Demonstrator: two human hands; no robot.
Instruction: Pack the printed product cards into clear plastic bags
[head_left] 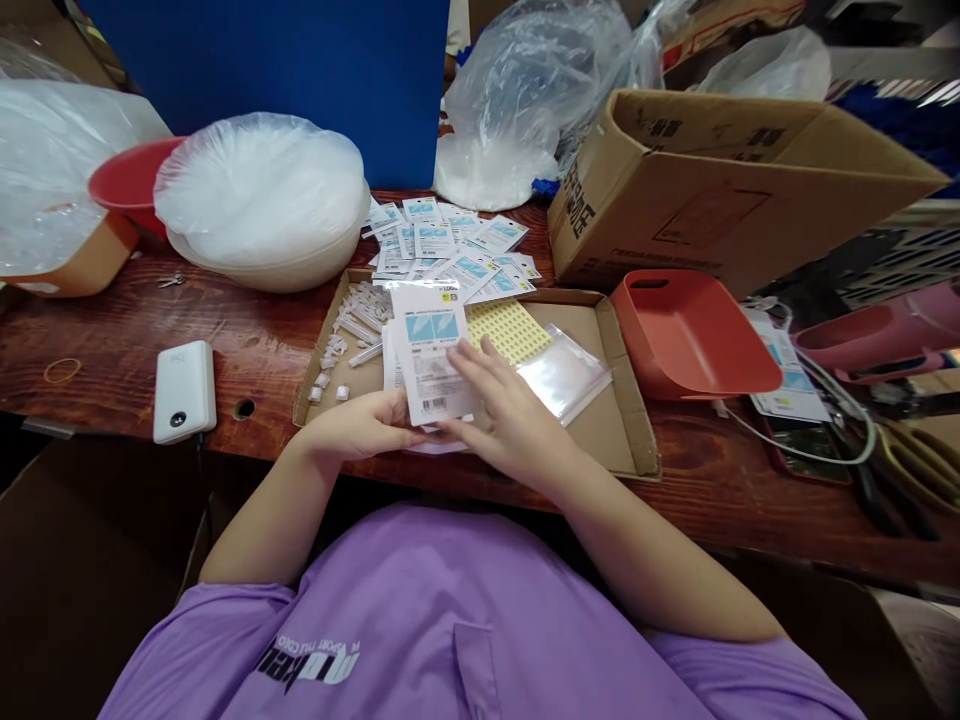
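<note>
A printed card (433,345) is held above the near edge of a shallow cardboard tray (621,428) on the bench (251,330): fingers of the left hand (369,425) pinch its lower left side, those of the right hand (516,412) lie extended along its right edge (whether they grip cannot be told). Likely faults: a slack left pinch may let the card slip over the tray's near wall and off the bench; a rightward sweep of the right hand may drag the yellow sheet (508,332) or clear bags (566,375) beside it
</note>
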